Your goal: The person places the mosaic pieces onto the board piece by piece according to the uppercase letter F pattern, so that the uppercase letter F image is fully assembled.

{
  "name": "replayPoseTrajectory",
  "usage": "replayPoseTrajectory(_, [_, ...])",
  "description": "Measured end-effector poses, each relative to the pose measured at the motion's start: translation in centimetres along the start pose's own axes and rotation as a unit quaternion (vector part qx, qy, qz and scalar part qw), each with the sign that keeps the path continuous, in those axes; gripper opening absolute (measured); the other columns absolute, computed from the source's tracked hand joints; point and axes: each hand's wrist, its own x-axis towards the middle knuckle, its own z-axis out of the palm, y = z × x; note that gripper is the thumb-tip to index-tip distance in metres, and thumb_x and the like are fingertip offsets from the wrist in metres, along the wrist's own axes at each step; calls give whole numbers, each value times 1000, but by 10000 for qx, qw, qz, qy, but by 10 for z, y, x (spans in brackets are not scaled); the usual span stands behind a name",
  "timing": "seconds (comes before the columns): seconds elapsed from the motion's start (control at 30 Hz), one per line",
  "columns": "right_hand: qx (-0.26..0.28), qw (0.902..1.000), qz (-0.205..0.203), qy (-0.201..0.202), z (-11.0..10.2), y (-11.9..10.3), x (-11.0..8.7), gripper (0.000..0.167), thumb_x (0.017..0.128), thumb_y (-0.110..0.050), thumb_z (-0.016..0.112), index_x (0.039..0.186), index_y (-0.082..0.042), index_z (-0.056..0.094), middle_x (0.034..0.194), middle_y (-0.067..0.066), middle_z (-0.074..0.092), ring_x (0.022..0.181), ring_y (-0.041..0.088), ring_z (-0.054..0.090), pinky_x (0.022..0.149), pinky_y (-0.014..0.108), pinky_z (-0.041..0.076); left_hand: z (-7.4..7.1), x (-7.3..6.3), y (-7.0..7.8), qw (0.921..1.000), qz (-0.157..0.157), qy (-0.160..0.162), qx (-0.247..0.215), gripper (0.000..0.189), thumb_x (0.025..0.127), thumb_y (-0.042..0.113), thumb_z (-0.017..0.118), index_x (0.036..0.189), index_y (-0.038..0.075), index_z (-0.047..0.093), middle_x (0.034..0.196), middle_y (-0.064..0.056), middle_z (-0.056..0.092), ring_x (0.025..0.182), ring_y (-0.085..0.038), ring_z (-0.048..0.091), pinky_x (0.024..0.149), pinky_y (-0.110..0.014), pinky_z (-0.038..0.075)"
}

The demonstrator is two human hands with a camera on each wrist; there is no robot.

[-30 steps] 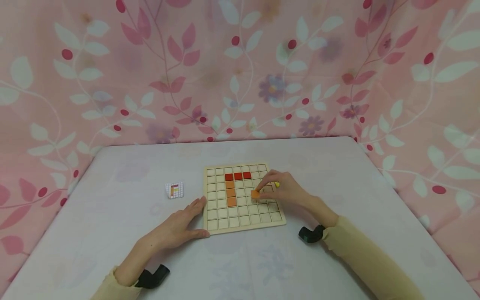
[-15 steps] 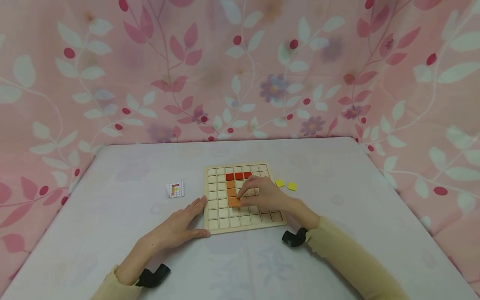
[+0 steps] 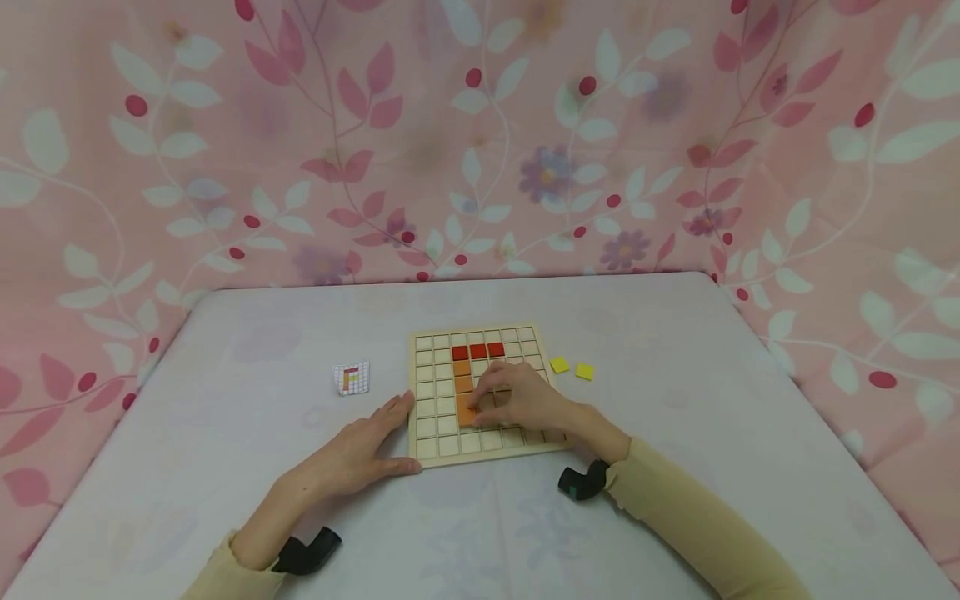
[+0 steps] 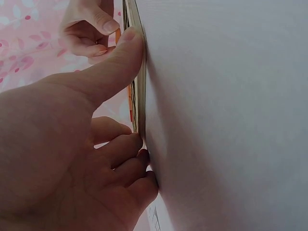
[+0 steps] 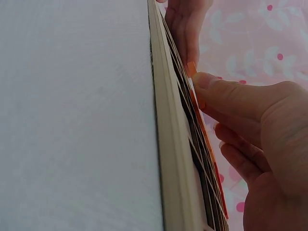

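Note:
A square wooden grid board (image 3: 448, 447) lies on the table. Three red tiles (image 3: 478, 352) fill part of an upper row, and orange tiles (image 3: 461, 367) run down a column from its left end. Between right thumb and fingers, my right hand (image 3: 528, 398) pinches an orange tile (image 5: 192, 69), tilted over the grid in the right wrist view. It is at the column's lower end; whether it sits in a cell is hidden. My left hand (image 3: 356, 450) rests at the board's left edge, thumb at the near corner, fingers further up.
Two yellow tiles (image 3: 559, 365) lie on the table just right of the board. A small paper card (image 3: 351, 379) with a printed coloured grid pattern lies to its left. Behind the table (image 3: 300, 325) hangs a pink floral cloth (image 3: 420, 150).
My right hand has carried the orange tile leftward across the board and slightly nearer, to the foot of the orange column. Both yellow tiles are now uncovered. The left hand stays put.

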Motion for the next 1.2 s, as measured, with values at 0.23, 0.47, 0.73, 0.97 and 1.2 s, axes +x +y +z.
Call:
replayPoseTrajectory(0.23, [82, 9999, -16, -150, 2, 3, -2, 19, 78, -28, 87, 95, -26, 78, 98, -15, 66, 99, 5, 59, 88, 30, 51, 0, 0, 0, 10000, 7, 8, -25, 101, 84, 50, 76, 159, 8, 23, 164, -16, 25, 152, -36, 23, 116, -64, 24])
replayPoseTrajectory(0.47, [-34, 9996, -203, -174, 2, 3, -2, 21, 78, -26, 87, 96, -23, 78, 99, -13, 67, 100, 4, 58, 90, 28, 51, 0, 0, 1, 10000, -17, 6, -35, 101, 84, 50, 76, 159, 8, 22, 164, -16, 25, 152, -36, 22, 116, -64, 24])
replayPoseTrajectory(0.73, [-173, 9989, -434, -91, 2, 2, -2, 21, 77, -25, 87, 96, -22, 77, 98, -12, 67, 99, 3, 59, 88, 29, 53, 0, 0, 1, 10000, 6, -7, -43, 101, 85, 50, 75, 159, 8, 22, 164, -16, 25, 152, -37, 22, 116, -65, 23])
replayPoseTrajectory(0.97, [-207, 9989, -410, -111, 1, 2, -2, 22, 77, -26, 88, 96, -21, 78, 99, -12, 67, 99, 4, 59, 88, 30, 53, 1, 0, 1, 10000, -5, -32, -28, 101, 85, 50, 76, 160, 9, 22, 164, -15, 24, 152, -35, 22, 116, -64, 24])
replayPoseTrajectory(1.2, [-201, 9990, -353, -177, 1, -1, -2, 20, 78, -22, 87, 96, -19, 78, 98, -10, 69, 100, 4, 58, 89, 32, 53, 0, 0, 1, 10000, 3, -21, -37, 100, 85, 49, 75, 159, 8, 22, 164, -15, 25, 152, -36, 21, 116, -65, 23])
